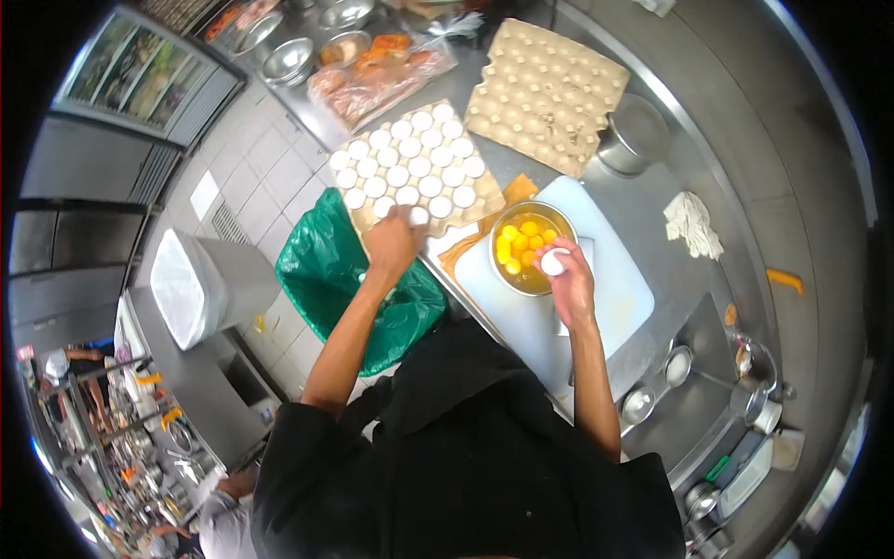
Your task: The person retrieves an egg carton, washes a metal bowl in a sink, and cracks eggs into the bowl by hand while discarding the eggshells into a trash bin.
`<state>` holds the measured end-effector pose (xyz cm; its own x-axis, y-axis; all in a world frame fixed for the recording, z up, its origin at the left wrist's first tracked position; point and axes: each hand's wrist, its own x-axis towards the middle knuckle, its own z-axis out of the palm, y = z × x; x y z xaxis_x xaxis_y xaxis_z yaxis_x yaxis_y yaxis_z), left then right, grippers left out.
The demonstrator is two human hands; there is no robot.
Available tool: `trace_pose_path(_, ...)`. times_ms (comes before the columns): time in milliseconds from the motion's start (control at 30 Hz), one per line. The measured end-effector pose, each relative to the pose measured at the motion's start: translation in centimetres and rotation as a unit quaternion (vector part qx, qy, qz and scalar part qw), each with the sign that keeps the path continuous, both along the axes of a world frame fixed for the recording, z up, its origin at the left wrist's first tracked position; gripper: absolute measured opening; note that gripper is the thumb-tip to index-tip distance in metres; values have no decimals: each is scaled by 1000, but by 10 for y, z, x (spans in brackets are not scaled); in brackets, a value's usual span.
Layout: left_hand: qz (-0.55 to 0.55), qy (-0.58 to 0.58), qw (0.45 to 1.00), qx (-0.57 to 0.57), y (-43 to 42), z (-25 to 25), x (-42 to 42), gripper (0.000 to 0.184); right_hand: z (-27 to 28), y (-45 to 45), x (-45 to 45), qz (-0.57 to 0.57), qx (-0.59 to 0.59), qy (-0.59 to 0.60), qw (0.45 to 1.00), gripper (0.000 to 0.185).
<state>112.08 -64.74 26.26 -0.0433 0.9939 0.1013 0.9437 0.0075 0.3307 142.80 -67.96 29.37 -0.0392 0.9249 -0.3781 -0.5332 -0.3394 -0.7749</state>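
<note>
My right hand (575, 286) grips a white egg (556, 262) over the right side of a metal bowl (496, 258). Several yolks (523, 241) lie in clear egg white inside that bowl. At the near edge of a cardboard egg tray (491, 197), my left hand (395, 244) has its fingers closed around another white egg (418, 216). Rows of white eggs (419, 167) fill much of the tray. Under the bowl is a white cutting board (616, 279). A knife (586, 252) lies on the board, partly hidden by my right hand and the bowl.
A green bag-lined bin (321, 270) stands below my left arm. Behind are a second egg tray (545, 93), a metal pot (635, 135) and a plastic bag of meat (382, 79). To the right are a crumpled cloth (692, 224) and a sink (694, 349) holding ladles.
</note>
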Motion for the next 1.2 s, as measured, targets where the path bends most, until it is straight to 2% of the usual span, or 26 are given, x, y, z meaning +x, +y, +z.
trace_pose_path(67,27,-98,995,7,-3,18,4,47,4,-3,8,-15,6,-20,1000,30)
trace_pose_path(100,28,-265,963,-52,-4,33,15,46,12,-4,7,-8,63,-124,990,30)
trace_pose_path(133,34,-423,898,-115,-7,43,29,45,24,-6,4,6,113,-230,967,31)
trace_pose_path(167,6,-523,840,-141,-10,44,47,43,37,-3,-2,14,142,-211,967,38)
trace_pose_path(200,-20,-615,771,-163,-11,43,65,42,52,-1,-9,13,171,-177,969,37)
trace_pose_path(233,-44,-653,737,-169,-11,43,83,44,63,3,-13,7,222,-231,947,36)
trace_pose_path(267,-52,-670,717,-184,-11,51,97,45,73,6,-15,4,272,-282,920,35)
trace_pose_path(300,-76,-666,719,-181,-9,50,107,45,82,10,-17,2,269,-285,920,35)
trace_pose_path(367,-101,-663,719,-180,-7,55,121,46,95,16,-18,-93,420,-409,805,35)
trace_pose_path(400,-117,-664,718,-174,-6,59,126,46,93,18,-17,-93,420,-411,804,35)
trace_pose_path(467,-132,-665,715,-169,-5,58,129,46,81,18,-15,47,405,-521,750,36)
trace_pose_path(533,-136,-655,717,-196,-2,50,130,47,68,16,-8,40,387,-509,768,33)
trace_pose_path(600,-138,-659,715,-190,1,47,130,48,59,12,-1,-19,256,-291,922,31)
trace_pose_path(667,-138,-661,711,-196,-4,46,131,49,47,17,10,-42,187,-212,958,31)
trace_pose_path(733,-142,-655,716,-198,-1,50,134,52,30,21,27,13,68,-76,995,29)
trace_pose_path(800,-157,-661,707,-197,-1,55,135,51,12,22,35,14,48,-31,998,29)
trace_pose_path(867,-136,-655,725,-167,1,74,136,47,1,21,38,16,31,14,999,30)
trace_pose_path(900,-144,-620,757,-147,2,83,138,45,-4,20,34,8,15,-23,1000,31)
trace_pose_path(933,-143,-620,757,-147,3,83,142,45,-2,21,27,1,0,-60,998,33)
trace_pose_path(967,-184,-553,800,-143,5,83,147,46,0,20,20,8,29,-93,995,35)
trace_pose_path(1000,-221,-481,837,-139,5,83,151,47,3,20,15,11,28,-92,995,35)
trace_pose_path(1033,-210,-465,847,-149,7,79,154,49,6,20,11,5,44,-57,997,36)
trace_pose_path(1067,-210,-463,848,-148,9,74,152,49,8,21,9,-3,61,-22,998,36)
trace_pose_path(1133,-184,-575,779,-168,14,67,146,53,7,22,14,-6,38,-13,999,37)
trace_pose_path(1167,-175,-634,732,-175,16,64,144,47,8,19,17,11,28,13,999,36)
trace_pose_path(1200,-176,-634,732,-177,19,63,139,47,8,19,20,29,21,39,999,36)
